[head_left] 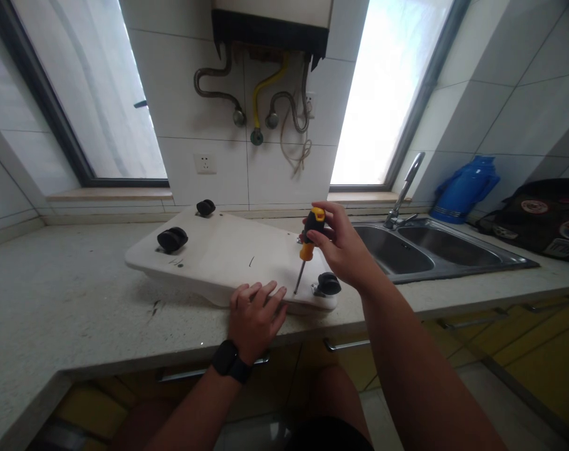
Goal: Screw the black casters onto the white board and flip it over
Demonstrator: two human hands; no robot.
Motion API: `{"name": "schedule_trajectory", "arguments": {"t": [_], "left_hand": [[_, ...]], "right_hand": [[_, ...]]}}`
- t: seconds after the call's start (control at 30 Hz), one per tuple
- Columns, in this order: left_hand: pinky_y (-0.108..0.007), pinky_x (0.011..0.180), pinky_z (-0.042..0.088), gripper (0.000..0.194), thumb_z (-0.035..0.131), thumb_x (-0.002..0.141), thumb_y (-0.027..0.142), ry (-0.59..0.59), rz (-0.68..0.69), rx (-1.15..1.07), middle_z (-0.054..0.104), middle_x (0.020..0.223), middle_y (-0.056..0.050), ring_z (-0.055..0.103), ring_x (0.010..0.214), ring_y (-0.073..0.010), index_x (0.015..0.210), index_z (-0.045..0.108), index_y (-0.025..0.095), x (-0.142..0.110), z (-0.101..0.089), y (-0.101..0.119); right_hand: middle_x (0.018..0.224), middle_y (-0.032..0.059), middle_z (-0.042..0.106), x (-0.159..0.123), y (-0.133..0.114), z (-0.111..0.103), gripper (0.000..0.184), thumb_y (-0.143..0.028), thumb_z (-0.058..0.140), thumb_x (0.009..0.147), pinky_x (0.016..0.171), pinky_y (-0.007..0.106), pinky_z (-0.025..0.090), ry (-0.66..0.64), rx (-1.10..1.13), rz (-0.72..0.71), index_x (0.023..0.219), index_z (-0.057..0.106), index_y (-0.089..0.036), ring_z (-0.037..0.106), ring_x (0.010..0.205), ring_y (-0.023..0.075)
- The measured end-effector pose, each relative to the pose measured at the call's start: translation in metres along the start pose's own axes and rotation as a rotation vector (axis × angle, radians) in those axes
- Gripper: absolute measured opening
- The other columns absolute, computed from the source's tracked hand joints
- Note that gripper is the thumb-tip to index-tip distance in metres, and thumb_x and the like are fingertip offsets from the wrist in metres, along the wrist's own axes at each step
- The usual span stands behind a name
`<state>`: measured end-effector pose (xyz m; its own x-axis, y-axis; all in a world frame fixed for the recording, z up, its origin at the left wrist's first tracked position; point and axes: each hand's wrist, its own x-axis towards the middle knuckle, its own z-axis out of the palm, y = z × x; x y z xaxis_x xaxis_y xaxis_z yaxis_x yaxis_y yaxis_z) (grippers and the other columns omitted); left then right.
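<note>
A white panel (237,250) with black caster wheels on its upper face lies on the counter in front of me. Two casters are at its left end, one of them a black caster (172,240); another caster (329,284) sits at the near right corner. My right hand (336,241) grips a yellow and black screwdriver (307,241) by its handle. The shaft points down, its tip at the panel's surface near the right front edge, left of that corner caster. My left hand (259,313) rests with fingers spread on the panel's near edge, holding nothing.
A double steel sink (458,247) with a faucet (404,191) is set into the counter (78,294) at the right. Behind it stand a blue thermos flask (467,189) and a dark bag (538,216). A water heater (271,31) with hoses hangs on the tiled wall.
</note>
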<state>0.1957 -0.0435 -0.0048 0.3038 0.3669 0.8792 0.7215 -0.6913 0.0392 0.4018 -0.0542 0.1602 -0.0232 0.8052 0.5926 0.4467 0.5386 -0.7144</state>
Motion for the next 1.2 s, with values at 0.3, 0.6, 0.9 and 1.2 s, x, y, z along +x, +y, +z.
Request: {"name": "schedule_trajectory", "arguments": {"t": [0.3,0.6,0.9,1.2], "left_hand": [[-0.051,0.109,0.040,0.031,0.079,0.092,0.033,-0.010,-0.003,-0.003,0.080,0.125,0.000,0.059,0.111,-0.0299,0.122,0.077,0.032,-0.001,-0.001,-0.001],[-0.051,0.109,0.039,0.030,0.078,0.093,0.033,-0.012,-0.006,-0.010,0.079,0.125,0.001,0.058,0.111,-0.0300,0.123,0.077,0.031,0.000,-0.001,-0.001],[-0.051,0.109,0.040,0.031,0.080,0.091,0.032,0.001,0.001,-0.008,0.080,0.123,-0.001,0.059,0.111,-0.0295,0.122,0.077,0.032,0.000,-0.001,-0.001],[-0.053,0.109,0.040,0.030,0.079,0.093,0.032,-0.005,0.008,-0.002,0.080,0.124,0.000,0.059,0.111,-0.0309,0.122,0.077,0.031,0.000,-0.001,0.000]], "right_hand": [[0.117,0.0107,0.070,0.004,0.002,0.005,0.048,-0.049,0.068,0.090,0.089,0.063,0.059,0.247,-0.343,0.093,0.130,0.048,-0.031,0.070,0.082,0.0262],[0.120,0.0062,0.068,0.006,0.007,-0.013,0.057,-0.038,0.071,0.090,0.102,0.056,0.059,-0.071,0.085,0.113,0.141,0.045,-0.035,0.076,0.107,0.0260],[0.114,0.0085,0.071,0.001,0.008,-0.009,0.065,-0.051,0.078,0.084,0.083,0.055,0.063,0.155,-0.238,0.130,0.140,0.051,-0.032,0.074,0.082,0.0258],[0.112,0.0057,0.073,-0.061,0.019,-0.063,0.060,-0.040,0.087,0.077,0.090,0.056,0.065,0.791,0.057,-0.017,0.122,0.048,-0.035,0.076,0.110,0.0319]]}}
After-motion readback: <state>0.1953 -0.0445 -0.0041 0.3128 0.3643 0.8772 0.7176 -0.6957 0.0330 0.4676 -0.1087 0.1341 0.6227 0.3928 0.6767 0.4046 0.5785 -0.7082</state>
